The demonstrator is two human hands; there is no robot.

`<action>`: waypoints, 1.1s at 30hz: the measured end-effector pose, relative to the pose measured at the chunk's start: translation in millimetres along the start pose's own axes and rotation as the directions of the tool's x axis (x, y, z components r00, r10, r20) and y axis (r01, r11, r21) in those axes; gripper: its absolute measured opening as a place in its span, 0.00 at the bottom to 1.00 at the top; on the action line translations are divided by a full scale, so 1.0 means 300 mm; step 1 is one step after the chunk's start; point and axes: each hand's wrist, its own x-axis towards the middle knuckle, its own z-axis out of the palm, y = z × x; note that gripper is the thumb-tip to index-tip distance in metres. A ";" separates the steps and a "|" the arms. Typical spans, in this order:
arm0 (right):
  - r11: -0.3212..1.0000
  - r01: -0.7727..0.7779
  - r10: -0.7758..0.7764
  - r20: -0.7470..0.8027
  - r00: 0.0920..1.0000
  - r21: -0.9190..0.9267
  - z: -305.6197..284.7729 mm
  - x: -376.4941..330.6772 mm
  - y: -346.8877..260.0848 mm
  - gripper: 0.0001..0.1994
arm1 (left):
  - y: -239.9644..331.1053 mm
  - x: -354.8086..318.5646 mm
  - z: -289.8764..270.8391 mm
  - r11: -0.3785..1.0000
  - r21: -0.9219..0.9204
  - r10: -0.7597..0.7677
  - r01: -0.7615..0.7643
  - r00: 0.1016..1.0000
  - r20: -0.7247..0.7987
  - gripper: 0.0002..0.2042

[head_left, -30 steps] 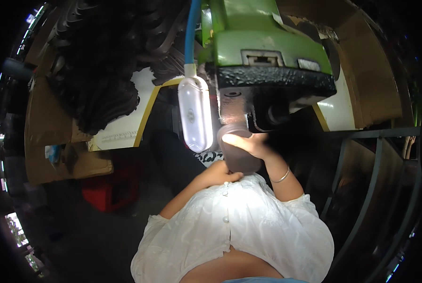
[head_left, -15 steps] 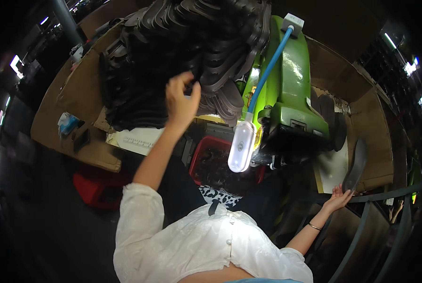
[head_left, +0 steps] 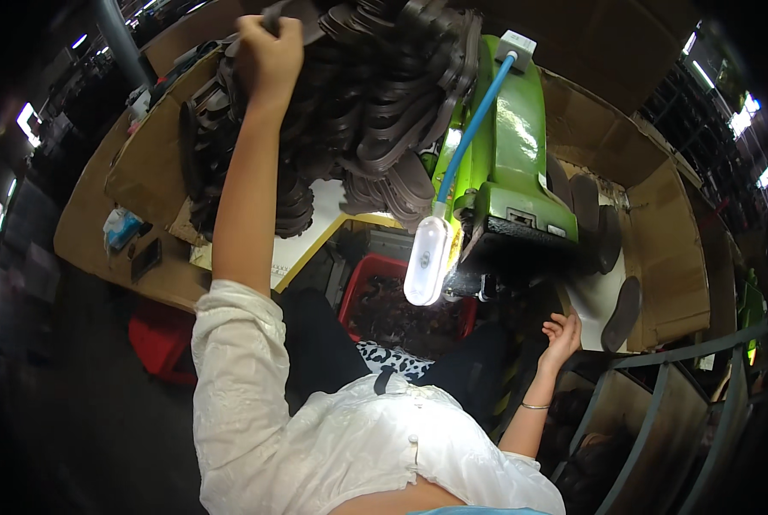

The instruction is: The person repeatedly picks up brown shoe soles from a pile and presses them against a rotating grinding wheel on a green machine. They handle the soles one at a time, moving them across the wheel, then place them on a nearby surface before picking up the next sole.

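Up at the far left, my left hand (head_left: pixel 270 56) is closed on a dark brown shoe sole (head_left: pixel 302 17) at the top of a heap. The heap of shoe soles (head_left: pixel 375 94) is piled and overlapped left of a green machine (head_left: pixel 517 129). My right hand (head_left: pixel 562 339) holds nothing, its fingers loosely curled and apart, below the machine's right side. Nearest to it, a single sole (head_left: pixel 622 315) rests at the edge of the white surface (head_left: pixel 594 300) on the right. A lit lamp (head_left: pixel 429 262) hangs on a blue arm at the machine's front.
A red bin (head_left: pixel 362 292) with dark scraps stands below the machine. Cardboard walls (head_left: pixel 667 249) edge the work surface. A phone (head_left: pixel 146 260) and a blue packet (head_left: pixel 122 227) lie on cardboard at left. A metal rack (head_left: pixel 659 421) stands at lower right, a red stool (head_left: pixel 161 343) at lower left.
My left hand has moved up and away to the heap's top and closed on a sole. My right hand has let go of its sole at the right edge and drawn back leftward.
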 end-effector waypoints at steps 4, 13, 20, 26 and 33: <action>0.997 -0.067 0.069 0.031 0.997 -0.041 0.005 -0.051 0.018 0.15 | 0.026 -0.141 -0.187 0.906 -0.138 0.288 -0.400 0.821 -0.493 0.17; 0.900 -0.155 0.434 0.796 0.421 -0.409 0.203 -0.426 0.123 0.42 | 0.018 -1.000 -0.495 0.811 -0.397 -0.106 0.430 0.776 0.622 0.13; 0.762 -0.327 0.642 0.718 0.269 -0.559 0.214 -0.541 0.160 0.26 | 0.193 -1.205 -0.345 0.608 -0.027 -0.010 0.794 0.042 0.999 0.15; 0.762 -0.384 0.643 0.678 0.356 -0.521 0.048 -0.448 0.130 0.24 | 0.151 -1.119 -0.359 0.368 -0.180 0.066 0.912 0.167 0.984 0.13; 0.759 -0.561 0.378 0.477 0.793 0.330 -0.125 -0.238 -0.006 0.32 | 0.072 -1.155 -0.409 0.418 -0.092 -0.044 0.904 0.121 0.992 0.14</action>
